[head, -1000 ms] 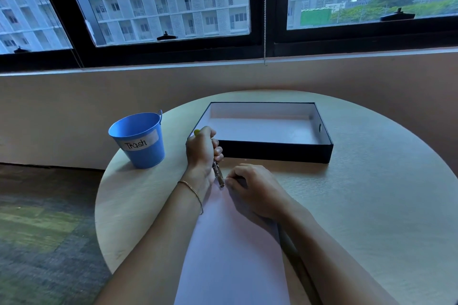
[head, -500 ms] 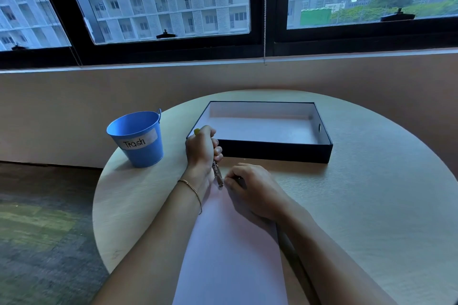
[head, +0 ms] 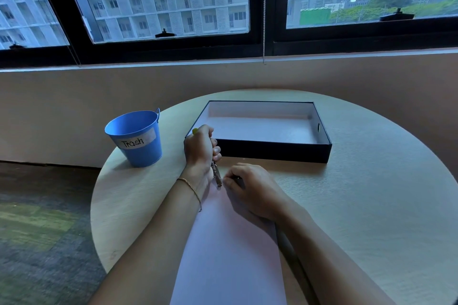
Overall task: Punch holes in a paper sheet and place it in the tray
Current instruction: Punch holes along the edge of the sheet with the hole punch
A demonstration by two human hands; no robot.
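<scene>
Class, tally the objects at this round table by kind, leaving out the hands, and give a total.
blue bucket: 1
black tray: 1
paper sheet: 1
hole punch: 1
Total: 4

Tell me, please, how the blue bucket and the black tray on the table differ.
The bucket is round, blue and tall, labelled Trash; the tray is rectangular, black outside, pale inside and shallow. The bucket stands by the left edge of the table; the tray lies nearer its middle. Both are open-topped.
</scene>
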